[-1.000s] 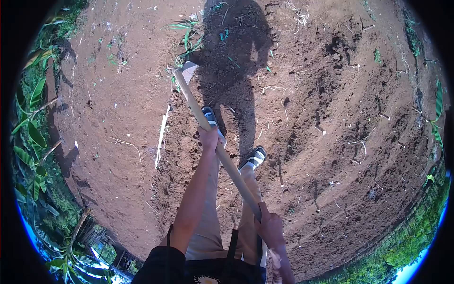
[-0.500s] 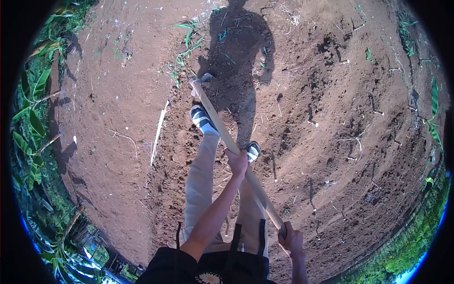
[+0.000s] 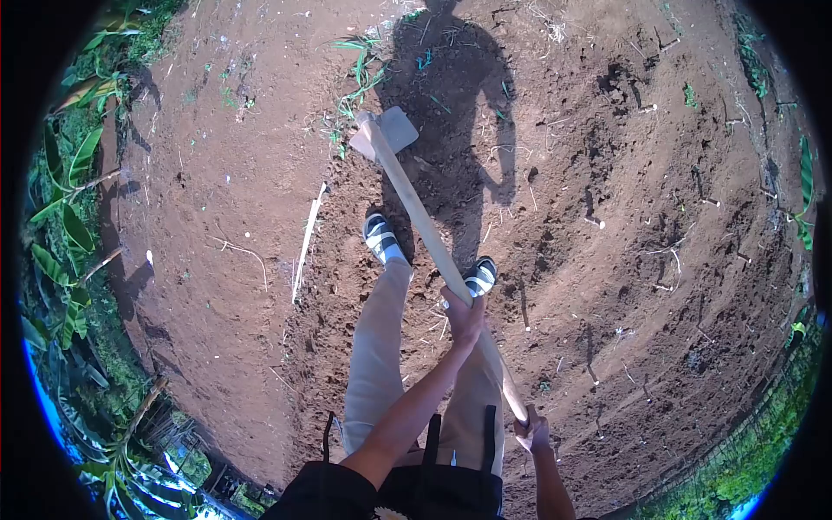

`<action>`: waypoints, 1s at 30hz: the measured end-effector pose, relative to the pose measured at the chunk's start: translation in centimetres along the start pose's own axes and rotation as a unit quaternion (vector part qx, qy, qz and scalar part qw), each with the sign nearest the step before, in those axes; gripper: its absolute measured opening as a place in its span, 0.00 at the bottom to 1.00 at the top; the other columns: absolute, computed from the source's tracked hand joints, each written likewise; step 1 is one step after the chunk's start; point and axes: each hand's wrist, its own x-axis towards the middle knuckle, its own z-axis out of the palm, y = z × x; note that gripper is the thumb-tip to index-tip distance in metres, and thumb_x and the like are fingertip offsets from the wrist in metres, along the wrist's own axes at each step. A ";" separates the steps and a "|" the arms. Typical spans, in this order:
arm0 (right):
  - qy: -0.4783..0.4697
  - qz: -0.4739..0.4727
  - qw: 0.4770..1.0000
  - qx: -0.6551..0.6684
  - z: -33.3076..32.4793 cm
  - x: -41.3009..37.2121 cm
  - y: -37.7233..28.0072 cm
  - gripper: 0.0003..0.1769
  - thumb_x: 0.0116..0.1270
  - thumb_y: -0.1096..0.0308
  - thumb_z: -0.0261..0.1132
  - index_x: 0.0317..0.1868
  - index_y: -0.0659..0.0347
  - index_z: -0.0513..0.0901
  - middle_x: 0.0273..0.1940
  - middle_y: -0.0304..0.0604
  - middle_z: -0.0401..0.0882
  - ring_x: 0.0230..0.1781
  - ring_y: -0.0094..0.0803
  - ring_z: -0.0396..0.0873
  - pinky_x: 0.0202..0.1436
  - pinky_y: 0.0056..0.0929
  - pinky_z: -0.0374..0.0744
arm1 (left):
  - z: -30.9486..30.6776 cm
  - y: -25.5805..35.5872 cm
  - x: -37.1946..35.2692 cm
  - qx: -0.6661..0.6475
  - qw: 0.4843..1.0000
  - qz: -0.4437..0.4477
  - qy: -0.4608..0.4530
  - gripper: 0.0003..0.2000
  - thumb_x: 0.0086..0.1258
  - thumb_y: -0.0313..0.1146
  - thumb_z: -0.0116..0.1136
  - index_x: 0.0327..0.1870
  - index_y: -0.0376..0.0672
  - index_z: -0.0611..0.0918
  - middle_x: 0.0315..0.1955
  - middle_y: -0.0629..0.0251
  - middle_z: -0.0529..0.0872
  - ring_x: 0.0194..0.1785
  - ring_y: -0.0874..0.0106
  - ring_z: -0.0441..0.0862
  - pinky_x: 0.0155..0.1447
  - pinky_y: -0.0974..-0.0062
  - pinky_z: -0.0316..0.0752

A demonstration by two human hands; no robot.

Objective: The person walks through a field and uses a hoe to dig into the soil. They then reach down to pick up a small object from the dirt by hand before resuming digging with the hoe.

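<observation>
Pale and wooden, one long hoe handle (image 3: 419, 210) with one grey blade (image 3: 399, 131) is gripped by two hands, left hand (image 3: 464, 319) and right hand (image 3: 532, 432).

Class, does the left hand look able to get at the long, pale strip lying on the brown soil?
Probably not: the left hand grips the long, pale wooden handle, and the strip lies down at foot level.

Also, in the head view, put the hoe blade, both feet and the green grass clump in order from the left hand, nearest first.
From the left hand:
1. Right foot, just ahead
2. Left foot, ahead and left
3. Hoe blade, beyond the feet
4. Grass clump, farthest, past the blade
</observation>
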 end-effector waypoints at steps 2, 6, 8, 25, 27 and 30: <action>0.032 -0.094 0.994 -0.039 0.4 5.1 -5.6 0.11 0.54 0.68 0.63 0.34 0.58 0.69 0.14 0.51 0.71 0.17 0.52 0.76 0.19 0.43 0.73 | -1.3 3.0 4.8 -0.009 0.998 0.061 0.019 0.30 0.63 0.30 0.56 0.61 0.36 0.53 0.25 0.52 0.80 0.18 0.68 0.80 0.19 0.72 0.76; -0.077 -0.008 0.997 0.003 1.0 14.5 -18.0 0.10 0.62 0.72 0.57 0.43 0.61 0.70 0.30 0.54 0.79 0.27 0.44 0.81 0.30 0.38 0.79 | -3.8 9.6 16.3 0.126 0.987 0.094 0.026 0.31 0.61 0.32 0.59 0.58 0.34 0.52 0.31 0.46 0.82 0.22 0.61 0.84 0.24 0.68 0.82; -0.053 -0.056 0.994 -0.079 1.0 18.0 -23.9 0.19 0.65 0.63 0.59 0.53 0.62 0.68 0.36 0.61 0.80 0.36 0.54 0.82 0.41 0.48 0.82 | -4.8 12.5 18.1 0.176 0.981 0.082 -0.003 0.31 0.61 0.33 0.59 0.55 0.33 0.52 0.35 0.41 0.81 0.28 0.56 0.85 0.28 0.64 0.85; 0.012 -0.022 0.988 -0.151 -8.3 7.1 -26.2 0.18 0.58 0.66 0.65 0.47 0.58 0.69 0.24 0.60 0.78 0.29 0.58 0.81 0.34 0.51 0.79 | -1.6 9.7 14.8 0.111 0.992 -0.002 -0.062 0.44 0.58 0.37 0.65 0.66 0.26 0.46 0.47 0.38 0.79 0.45 0.55 0.83 0.43 0.65 0.83; 0.010 -0.005 0.983 -0.182 -9.5 4.7 -25.9 0.17 0.60 0.65 0.64 0.45 0.58 0.69 0.22 0.58 0.78 0.28 0.57 0.81 0.33 0.50 0.80 | -1.4 6.9 15.7 0.073 0.996 0.003 -0.044 0.35 0.60 0.31 0.62 0.59 0.31 0.50 0.41 0.44 0.76 0.37 0.59 0.82 0.33 0.61 0.84; 0.034 -0.039 0.962 -0.269 -10.4 2.2 -24.8 0.18 0.57 0.67 0.65 0.45 0.55 0.67 0.21 0.55 0.79 0.25 0.55 0.81 0.30 0.50 0.79 | -1.6 5.9 14.2 0.020 0.999 -0.013 -0.024 0.32 0.61 0.29 0.62 0.59 0.34 0.53 0.38 0.46 0.77 0.33 0.59 0.82 0.27 0.59 0.85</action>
